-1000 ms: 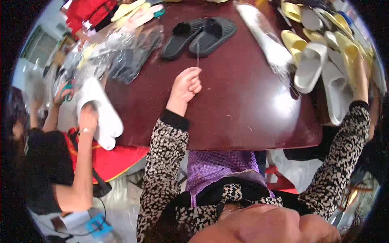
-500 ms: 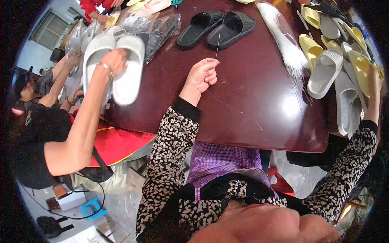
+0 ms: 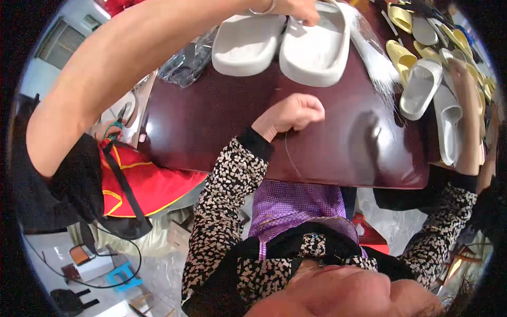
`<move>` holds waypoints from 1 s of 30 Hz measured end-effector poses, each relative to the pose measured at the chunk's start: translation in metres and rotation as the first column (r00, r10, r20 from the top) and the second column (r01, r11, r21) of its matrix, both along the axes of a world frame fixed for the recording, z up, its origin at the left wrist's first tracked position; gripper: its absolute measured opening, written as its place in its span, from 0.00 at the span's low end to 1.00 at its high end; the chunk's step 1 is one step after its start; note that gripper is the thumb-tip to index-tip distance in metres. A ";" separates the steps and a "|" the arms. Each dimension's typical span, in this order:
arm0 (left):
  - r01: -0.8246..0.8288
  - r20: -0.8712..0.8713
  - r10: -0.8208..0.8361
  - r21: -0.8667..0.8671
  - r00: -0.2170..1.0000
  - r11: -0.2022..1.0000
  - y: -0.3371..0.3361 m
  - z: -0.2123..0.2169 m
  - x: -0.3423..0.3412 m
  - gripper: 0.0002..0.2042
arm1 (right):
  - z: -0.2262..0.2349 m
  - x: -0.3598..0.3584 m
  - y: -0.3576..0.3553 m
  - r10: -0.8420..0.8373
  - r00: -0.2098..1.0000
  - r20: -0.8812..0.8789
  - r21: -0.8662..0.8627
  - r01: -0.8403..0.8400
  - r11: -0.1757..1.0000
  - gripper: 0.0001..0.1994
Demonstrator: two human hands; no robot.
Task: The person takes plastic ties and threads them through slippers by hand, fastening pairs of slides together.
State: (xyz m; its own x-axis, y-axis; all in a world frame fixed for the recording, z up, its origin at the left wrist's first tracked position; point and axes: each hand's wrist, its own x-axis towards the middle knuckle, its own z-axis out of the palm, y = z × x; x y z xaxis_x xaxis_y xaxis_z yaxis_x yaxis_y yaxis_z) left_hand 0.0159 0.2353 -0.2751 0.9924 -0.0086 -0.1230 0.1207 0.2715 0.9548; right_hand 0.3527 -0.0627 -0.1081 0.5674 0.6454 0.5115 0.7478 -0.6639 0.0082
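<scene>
My left hand is closed above the middle of the table, its fingers curled together. A thin, pale strand trails from beneath it toward the table's near edge. Far to the right, my right hand reaches in among grey and yellow slide slippers; its fingers are blurred, and I cannot see whether they grip one. The closest to it are a light grey slipper and another grey slipper. Just beyond my left hand, a co-worker's hand holds a pair of white slippers over the table.
The co-worker's bare arm crosses the left side. A bundle of white strands lies at the back right of the dark red table. A clear plastic bag sits at the back left. Yellow slippers lie with the grey ones.
The co-worker's arm has swung right, bringing the white slippers across the table, where they now cover the black pair's place. My left hand has moved slightly right and nearer; its strand now hangs downward.
</scene>
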 end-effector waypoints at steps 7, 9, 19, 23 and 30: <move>0.549 0.080 -0.611 0.360 0.788 0.754 -0.060 -0.002 -0.012 0.05 | -0.076 -0.125 0.062 0.432 0.775 -0.461 0.307 -0.318 0.897 0.10; 0.729 -0.020 -0.745 0.221 0.667 0.648 -0.069 -0.002 -0.016 0.05 | -0.103 -0.137 0.080 0.495 0.677 -0.545 0.374 -0.332 0.866 0.09; 0.476 -0.015 -0.487 0.242 0.873 0.845 -0.075 0.006 -0.045 0.05 | -0.165 -0.133 0.120 0.457 0.640 -0.617 0.428 -0.215 0.878 0.10; 0.278 0.001 -0.281 0.148 0.960 0.949 -0.083 0.009 -0.056 0.04 | -0.182 -0.104 0.107 0.320 0.779 -0.539 0.386 -0.109 0.916 0.10; -0.142 -0.073 0.158 0.186 0.985 0.972 -0.055 0.029 -0.045 0.03 | -0.189 -0.097 0.105 0.334 0.846 -0.417 0.538 -0.066 0.840 0.10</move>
State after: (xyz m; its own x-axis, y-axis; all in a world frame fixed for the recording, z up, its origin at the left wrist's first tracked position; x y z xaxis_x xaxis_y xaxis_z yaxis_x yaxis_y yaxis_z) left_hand -0.0294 0.1802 -0.2461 0.9660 0.1697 -0.1950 0.1765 0.1182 0.9772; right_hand 0.2559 0.0420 -0.2970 0.7080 0.5127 0.4857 0.6806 -0.3119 -0.6630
